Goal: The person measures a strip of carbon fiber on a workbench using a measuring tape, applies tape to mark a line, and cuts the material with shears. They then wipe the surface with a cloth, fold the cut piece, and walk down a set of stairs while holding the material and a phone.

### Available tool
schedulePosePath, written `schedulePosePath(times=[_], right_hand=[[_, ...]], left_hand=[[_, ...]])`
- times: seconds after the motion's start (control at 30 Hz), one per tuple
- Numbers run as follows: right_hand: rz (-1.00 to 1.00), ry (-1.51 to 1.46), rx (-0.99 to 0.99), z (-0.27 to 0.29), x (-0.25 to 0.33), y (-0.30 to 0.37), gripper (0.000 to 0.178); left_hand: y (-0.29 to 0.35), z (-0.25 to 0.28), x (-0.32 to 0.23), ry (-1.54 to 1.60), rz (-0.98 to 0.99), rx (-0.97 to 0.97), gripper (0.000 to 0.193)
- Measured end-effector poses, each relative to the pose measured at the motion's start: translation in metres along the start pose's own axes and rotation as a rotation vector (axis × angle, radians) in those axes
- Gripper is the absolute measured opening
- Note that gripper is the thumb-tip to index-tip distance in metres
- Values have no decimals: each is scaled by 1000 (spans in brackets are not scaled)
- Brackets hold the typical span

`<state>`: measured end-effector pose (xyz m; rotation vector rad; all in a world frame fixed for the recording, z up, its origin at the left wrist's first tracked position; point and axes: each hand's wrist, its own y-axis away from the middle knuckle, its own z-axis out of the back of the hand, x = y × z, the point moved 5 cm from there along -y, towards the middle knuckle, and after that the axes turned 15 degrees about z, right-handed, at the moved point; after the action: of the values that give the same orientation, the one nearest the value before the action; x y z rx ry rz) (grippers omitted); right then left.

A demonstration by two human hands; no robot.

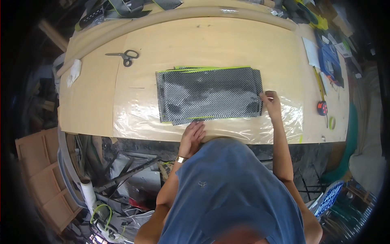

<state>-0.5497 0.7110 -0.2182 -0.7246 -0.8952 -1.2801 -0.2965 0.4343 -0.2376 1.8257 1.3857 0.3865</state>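
Note:
A stack of dark grey carbon-fibre fabric sheets (211, 93) with a diagonal weave lies slightly uneven on the table. Yellow-green strips show along its far and near edges. At the near edge, my left hand (193, 134) rests with fingers stretched out and close together, their tips touching the lowest border of the stack. My right hand (271, 102) has thumb and finger closed at the right edge of the sheets. How many layers that pinch takes in cannot be seen.
Clear plastic film (134, 122) covers part of the wooden table (91, 101). Black scissors (124, 56) lie far left, near a crumpled white piece (74, 72). A long cardboard tube (162, 18) spans the back. At right are a tape measure (322, 107), a tape roll (332, 123) and a blue case (330, 61).

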Motion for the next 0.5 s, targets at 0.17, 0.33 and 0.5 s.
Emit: schedulePosePath(times=[0.17,0.33,0.5], right_hand=[[-26,-191,119,-14,0,-11,73],[-186,-665,373,-47,38,-3,47],[-77,-718,296,-41,71,17,32]], left_hand=[[-5,-21,33,-157,25,35,55],[-22,-36,48,-96,172,135,71],[-37,-56,48,95,231,189,86]])
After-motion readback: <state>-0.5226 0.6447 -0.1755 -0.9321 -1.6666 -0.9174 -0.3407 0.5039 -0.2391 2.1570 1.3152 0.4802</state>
